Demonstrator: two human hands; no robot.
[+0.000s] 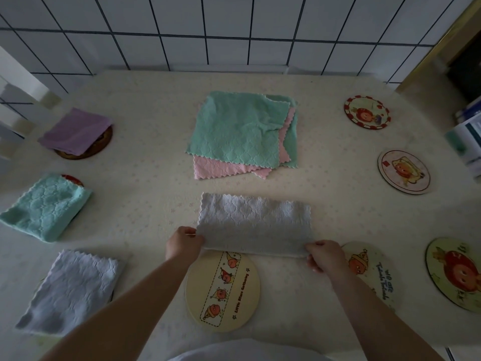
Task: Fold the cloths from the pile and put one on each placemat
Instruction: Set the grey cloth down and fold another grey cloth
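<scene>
While the grey cloth (pixel 253 224) lies folded in half on the table (pixel 145 121), both hands hold its near, folded edge. The left hand (pixel 183 243) has its fingers curled round the near-left corner, pinching the fabric between thumb and fingers. The right hand (pixel 324 256) pinches the near-right corner in the same manner, fingers curled under the edge. The near edge of the cloth overlaps the far rim of the oval placemat (pixel 222 291) directly in front of the person. The pile (pixel 242 134) sits beyond the grey cloth at the table centre: a teal cloth on top, a pink cloth beneath it, and a further teal layer showing at the right. On the left side, three placemats are each covered by a folded cloth: a purple cloth (pixel 76 131) farthest, a teal folded cloth (pixel 46 208) in the middle, and a pale grey folded cloth (pixel 71 293) nearest. On the right side, four round placemats (pixel 367 113) (pixel 404 171) (pixel 454 273) (pixel 369 269) lie bare; the right hand partly overlaps the nearest inner one.
</scene>
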